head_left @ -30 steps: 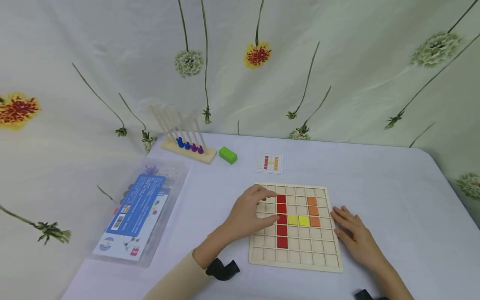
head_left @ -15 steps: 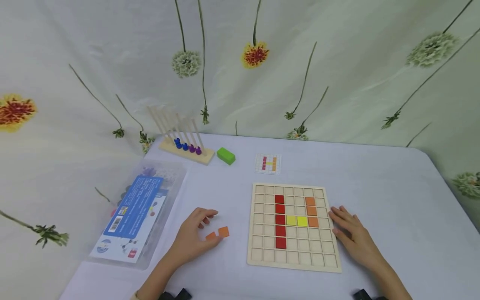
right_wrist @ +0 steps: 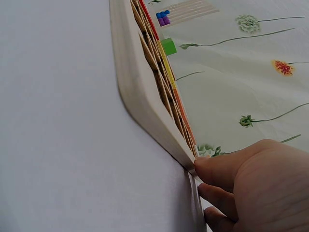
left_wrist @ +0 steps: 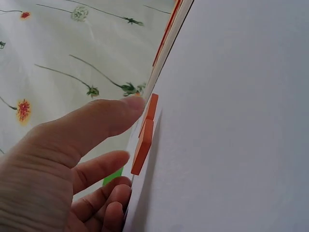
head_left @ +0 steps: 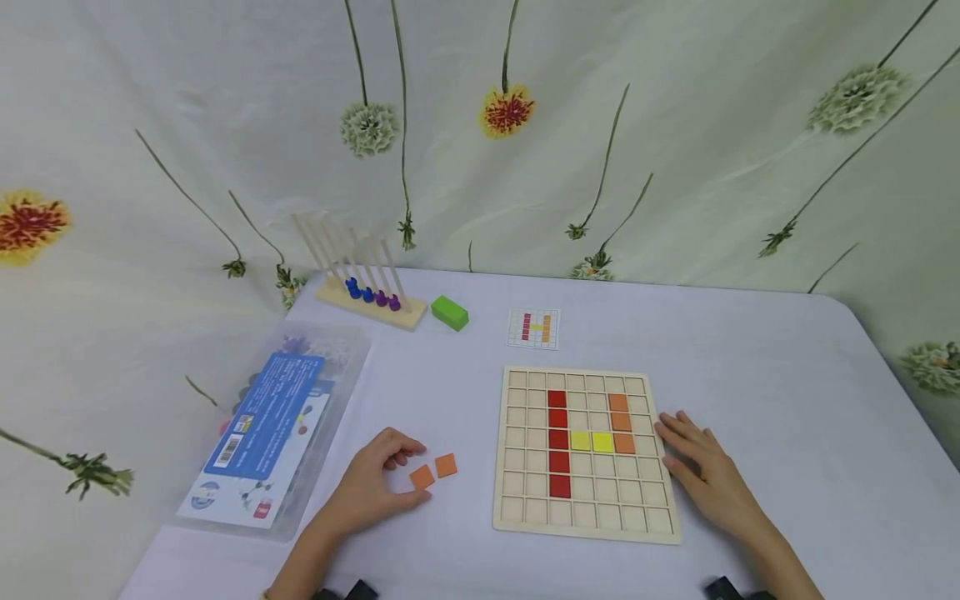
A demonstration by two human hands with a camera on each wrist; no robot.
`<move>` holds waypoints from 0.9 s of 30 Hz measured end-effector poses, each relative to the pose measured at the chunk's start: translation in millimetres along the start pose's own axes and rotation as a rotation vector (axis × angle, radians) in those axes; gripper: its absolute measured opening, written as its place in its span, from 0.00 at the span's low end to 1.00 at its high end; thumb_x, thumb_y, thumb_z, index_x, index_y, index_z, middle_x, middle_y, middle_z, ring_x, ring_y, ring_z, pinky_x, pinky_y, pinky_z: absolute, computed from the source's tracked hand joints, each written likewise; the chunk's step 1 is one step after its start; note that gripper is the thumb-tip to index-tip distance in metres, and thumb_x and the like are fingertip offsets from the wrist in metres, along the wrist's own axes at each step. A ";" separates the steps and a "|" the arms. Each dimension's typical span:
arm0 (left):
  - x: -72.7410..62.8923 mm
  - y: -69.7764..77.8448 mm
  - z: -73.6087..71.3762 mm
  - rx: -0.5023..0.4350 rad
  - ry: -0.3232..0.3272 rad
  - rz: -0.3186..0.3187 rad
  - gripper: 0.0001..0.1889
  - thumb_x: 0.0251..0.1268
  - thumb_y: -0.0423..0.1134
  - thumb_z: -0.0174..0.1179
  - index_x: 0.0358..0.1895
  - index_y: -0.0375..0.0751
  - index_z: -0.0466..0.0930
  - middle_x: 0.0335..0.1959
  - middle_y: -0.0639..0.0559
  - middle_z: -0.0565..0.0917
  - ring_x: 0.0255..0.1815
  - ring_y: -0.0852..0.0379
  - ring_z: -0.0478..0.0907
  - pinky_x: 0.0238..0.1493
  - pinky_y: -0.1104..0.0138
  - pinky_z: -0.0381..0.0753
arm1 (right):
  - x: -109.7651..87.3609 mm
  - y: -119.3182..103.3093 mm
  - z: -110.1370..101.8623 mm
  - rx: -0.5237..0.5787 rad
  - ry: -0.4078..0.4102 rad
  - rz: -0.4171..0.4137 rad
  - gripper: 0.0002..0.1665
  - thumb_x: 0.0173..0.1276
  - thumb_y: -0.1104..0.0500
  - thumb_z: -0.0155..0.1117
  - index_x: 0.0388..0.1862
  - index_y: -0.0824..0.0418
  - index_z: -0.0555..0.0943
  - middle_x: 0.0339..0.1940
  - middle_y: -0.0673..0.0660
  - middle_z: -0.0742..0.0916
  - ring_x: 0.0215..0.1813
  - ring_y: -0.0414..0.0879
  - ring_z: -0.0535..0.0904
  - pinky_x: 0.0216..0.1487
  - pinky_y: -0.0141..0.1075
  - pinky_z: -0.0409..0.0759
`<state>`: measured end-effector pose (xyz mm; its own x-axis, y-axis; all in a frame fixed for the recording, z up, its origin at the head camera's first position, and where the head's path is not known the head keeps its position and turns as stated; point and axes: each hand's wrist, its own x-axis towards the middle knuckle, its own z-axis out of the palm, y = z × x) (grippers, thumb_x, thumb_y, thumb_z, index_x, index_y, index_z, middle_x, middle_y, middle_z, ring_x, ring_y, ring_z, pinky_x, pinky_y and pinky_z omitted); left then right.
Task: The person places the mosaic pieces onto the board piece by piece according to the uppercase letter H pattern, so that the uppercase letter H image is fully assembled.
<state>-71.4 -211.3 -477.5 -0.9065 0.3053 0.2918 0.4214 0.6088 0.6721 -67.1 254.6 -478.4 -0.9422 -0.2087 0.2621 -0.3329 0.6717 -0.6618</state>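
Two loose orange square tiles (head_left: 422, 477) lie on the white cloth left of the wooden grid board (head_left: 517, 508). My left hand (head_left: 369, 485) is beside them, thumb and fingers apart around the nearer tile without gripping it. In the left wrist view the thumb is close to the orange tiles (left_wrist: 143, 147). On the board sit a column of red tiles (head_left: 558, 438), two yellow tiles (head_left: 591, 442) and a short column of orange tiles (head_left: 621, 422). My right hand (head_left: 708, 479) lies at the board's right edge, its fingertips touching the rim (right_wrist: 130, 77) in the right wrist view.
Behind the board lies a small pattern card (head_left: 533, 328) showing red, yellow and orange squares. A green block (head_left: 450, 313) and a wooden peg stand (head_left: 408, 317) with blue and purple beads are at the back left. A clear plastic case (head_left: 262, 433) lies along the left.
My left hand has moved from over the board's red column leftward to the two orange tiles, now with thumb and fingers around the nearer one. The right hand stays at the board's edge.
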 end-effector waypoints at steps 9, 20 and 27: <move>0.1 -1.6 -2.0 -0.030 -0.030 -0.022 0.21 0.37 0.40 0.81 0.39 0.52 0.83 0.36 0.62 0.76 0.36 0.66 0.72 0.39 0.73 0.75 | 0.5 -1.7 -0.1 0.008 0.007 0.003 0.26 0.68 0.64 0.62 0.65 0.68 0.74 0.69 0.69 0.73 0.78 0.30 0.48 0.75 0.62 0.42; -0.1 -3.8 -2.8 -0.056 -0.045 -0.043 0.16 0.42 0.38 0.79 0.35 0.56 0.84 0.37 0.63 0.75 0.38 0.65 0.77 0.42 0.72 0.77 | 0.9 -1.8 -0.9 0.011 0.007 -0.004 0.27 0.68 0.65 0.62 0.65 0.68 0.74 0.69 0.70 0.73 0.76 0.24 0.47 0.75 0.62 0.42; 1.1 -0.5 -3.6 -0.060 -0.026 -0.029 0.16 0.42 0.33 0.78 0.34 0.55 0.84 0.37 0.63 0.76 0.37 0.63 0.77 0.40 0.72 0.77 | 0.8 -2.4 -1.9 0.017 0.004 -0.005 0.27 0.68 0.64 0.61 0.65 0.68 0.73 0.69 0.70 0.73 0.76 0.25 0.47 0.75 0.62 0.42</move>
<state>-72.8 -213.9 -475.0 -0.9170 0.3074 0.2543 0.3917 0.5730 0.7199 -66.9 254.1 -475.3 -0.9403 -0.2097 0.2682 -0.3386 0.6581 -0.6725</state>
